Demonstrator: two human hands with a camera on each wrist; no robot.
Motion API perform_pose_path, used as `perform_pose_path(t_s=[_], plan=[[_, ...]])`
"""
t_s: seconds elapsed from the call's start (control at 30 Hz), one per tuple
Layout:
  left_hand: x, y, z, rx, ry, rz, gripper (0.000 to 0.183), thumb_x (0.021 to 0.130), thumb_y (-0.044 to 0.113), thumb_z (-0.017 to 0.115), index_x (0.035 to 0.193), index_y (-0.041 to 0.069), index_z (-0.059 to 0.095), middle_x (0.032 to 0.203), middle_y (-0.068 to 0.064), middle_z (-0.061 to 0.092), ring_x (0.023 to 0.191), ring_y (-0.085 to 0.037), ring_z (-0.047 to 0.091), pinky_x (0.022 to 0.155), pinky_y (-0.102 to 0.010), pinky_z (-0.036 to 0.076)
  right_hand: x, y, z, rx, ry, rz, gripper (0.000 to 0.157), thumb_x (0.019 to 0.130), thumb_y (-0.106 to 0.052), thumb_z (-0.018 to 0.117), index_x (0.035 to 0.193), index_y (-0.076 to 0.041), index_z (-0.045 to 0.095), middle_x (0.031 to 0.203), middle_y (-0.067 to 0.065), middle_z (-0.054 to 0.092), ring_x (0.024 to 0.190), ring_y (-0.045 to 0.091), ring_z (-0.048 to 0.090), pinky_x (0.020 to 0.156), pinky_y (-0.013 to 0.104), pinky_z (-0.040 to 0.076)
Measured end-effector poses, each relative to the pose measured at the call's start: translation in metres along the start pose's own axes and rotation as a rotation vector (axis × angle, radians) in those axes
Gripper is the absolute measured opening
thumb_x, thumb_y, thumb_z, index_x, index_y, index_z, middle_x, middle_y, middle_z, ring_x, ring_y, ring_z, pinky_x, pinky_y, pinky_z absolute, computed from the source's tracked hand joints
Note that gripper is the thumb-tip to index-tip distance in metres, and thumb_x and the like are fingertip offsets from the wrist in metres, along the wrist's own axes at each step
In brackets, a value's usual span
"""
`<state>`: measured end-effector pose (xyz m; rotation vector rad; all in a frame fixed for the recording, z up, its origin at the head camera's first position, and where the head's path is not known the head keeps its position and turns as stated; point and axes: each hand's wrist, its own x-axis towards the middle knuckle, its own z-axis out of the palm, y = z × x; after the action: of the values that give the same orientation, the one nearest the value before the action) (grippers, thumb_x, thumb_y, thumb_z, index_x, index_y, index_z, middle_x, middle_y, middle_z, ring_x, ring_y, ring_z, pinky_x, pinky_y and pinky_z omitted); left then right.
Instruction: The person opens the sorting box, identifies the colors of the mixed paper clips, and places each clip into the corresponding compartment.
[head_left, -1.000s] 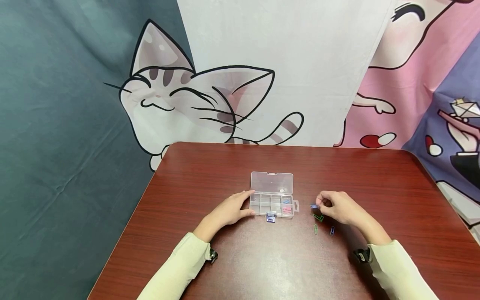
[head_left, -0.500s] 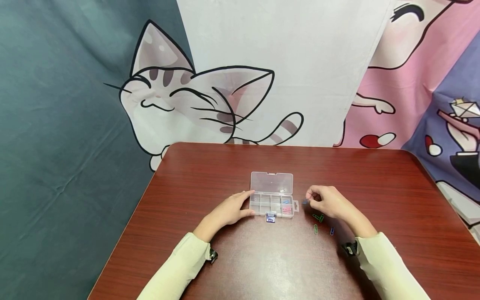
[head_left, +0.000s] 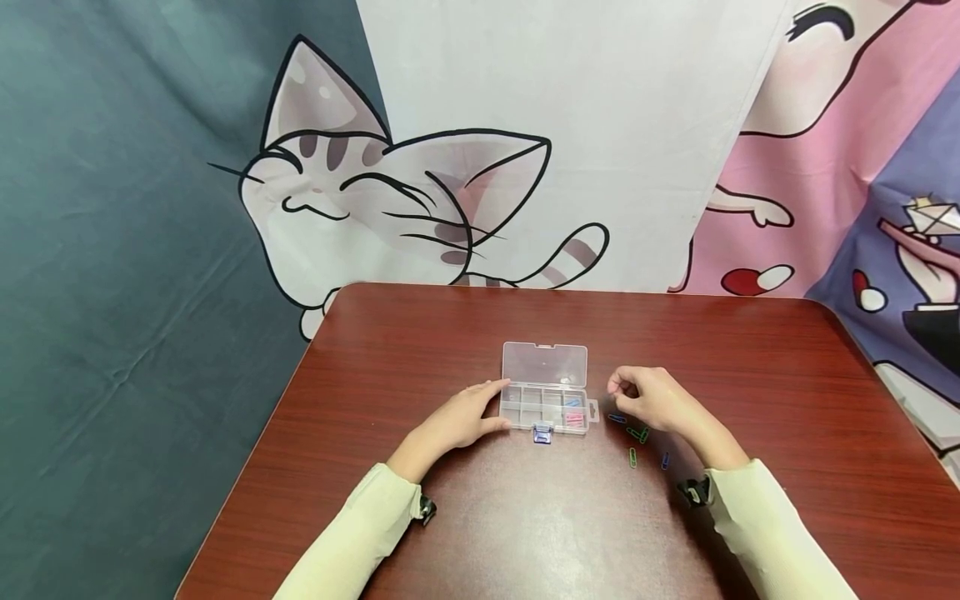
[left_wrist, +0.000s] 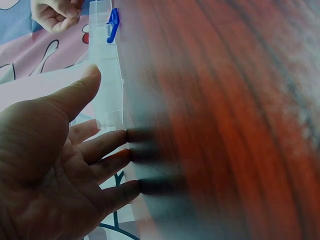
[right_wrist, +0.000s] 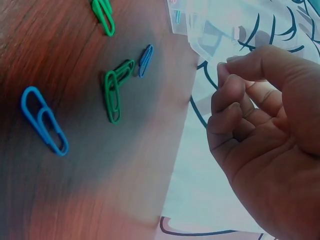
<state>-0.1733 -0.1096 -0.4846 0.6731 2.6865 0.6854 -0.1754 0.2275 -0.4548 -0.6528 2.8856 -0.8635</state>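
Note:
A clear plastic compartment box [head_left: 531, 408] lies with its lid raised on the table. Blue and pink paper clips [head_left: 573, 418] sit in its right-end compartments. My left hand [head_left: 457, 419] rests at the box's left end, thumb at the front corner and forefinger at the back one, fingers fairly straight. My right hand [head_left: 656, 402] is above the table right of the box. Its thumb and forefinger tips meet, the other fingers curl, and no clip shows between them. Just below lies a blue paper clip [head_left: 617, 418], also visible in the right wrist view.
Green paper clips [head_left: 638, 435] overlap near the right hand. Another green paper clip [head_left: 632, 457] and a blue paper clip [right_wrist: 45, 121] lie closer to the person. A blue latch [head_left: 542, 435] juts from the box's front, and a clear hanging tab [head_left: 594, 410] from its right end.
My right hand has moved left toward the box with a blue paper clip at its fingertips. That clip now lies on the table below the hand. The left hand has stayed put.

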Motion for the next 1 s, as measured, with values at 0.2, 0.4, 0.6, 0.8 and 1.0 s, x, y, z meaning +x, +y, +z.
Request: perform_pose_path(t_s=[0.2, 0.4, 0.6, 0.8, 1.0], plan=[[0.0, 0.0, 0.0, 0.006, 0.006, 0.004, 0.07, 0.098, 0.039, 0.067, 0.157, 0.015, 0.038, 0.156, -0.014, 0.045, 0.145, -0.032, 0.041, 0.119, -0.046, 0.035, -0.003, 0.006, 0.002, 0.0, -0.056, -0.005, 0.005, 0.087, -0.007, 0.072, 0.085, -0.009, 0.068, 0.077, -0.008, 0.062, 0.073, 0.007, 0.055, 0.066, 0.027, 0.049], [0.0, 0.0, 0.0, 0.007, 0.002, 0.006, 0.07, 0.098, 0.039, 0.067, 0.157, 0.015, 0.038, 0.155, -0.015, 0.045, 0.145, -0.032, 0.04, 0.119, -0.046, 0.034, -0.007, 0.014, 0.007, -0.016, -0.093, 0.009, 0.011, 0.086, -0.005, 0.075, 0.084, -0.013, 0.068, 0.077, -0.008, 0.061, 0.072, 0.008, 0.053, 0.066, 0.028, 0.048], [0.0, -0.001, 0.0, 0.01, -0.001, -0.001, 0.07, 0.098, 0.04, 0.067, 0.157, 0.016, 0.038, 0.156, -0.014, 0.045, 0.145, -0.032, 0.04, 0.119, -0.047, 0.034, -0.01, 0.019, 0.011, -0.037, -0.101, -0.011, 0.013, 0.083, -0.007, 0.079, 0.082, -0.015, 0.069, 0.079, -0.008, 0.061, 0.073, 0.008, 0.054, 0.066, 0.029, 0.048], [0.0, -0.001, 0.001, 0.008, -0.002, -0.001, 0.07, 0.098, 0.04, 0.067, 0.158, 0.017, 0.038, 0.156, -0.015, 0.044, 0.145, -0.033, 0.04, 0.119, -0.047, 0.034, -0.011, 0.023, 0.015, -0.073, -0.1, -0.028, 0.014, 0.082, -0.008, 0.08, 0.08, -0.014, 0.068, 0.079, -0.006, 0.059, 0.073, 0.009, 0.053, 0.066, 0.03, 0.048], [0.001, -0.001, 0.001, 0.006, -0.002, -0.001, 0.071, 0.098, 0.041, 0.066, 0.158, 0.017, 0.038, 0.156, -0.015, 0.044, 0.145, -0.033, 0.04, 0.119, -0.047, 0.034, -0.01, 0.023, 0.017, -0.098, -0.103, -0.029, 0.017, 0.083, -0.007, 0.078, 0.076, -0.016, 0.065, 0.077, -0.006, 0.055, 0.072, 0.01, 0.049, 0.065, 0.029, 0.045]])
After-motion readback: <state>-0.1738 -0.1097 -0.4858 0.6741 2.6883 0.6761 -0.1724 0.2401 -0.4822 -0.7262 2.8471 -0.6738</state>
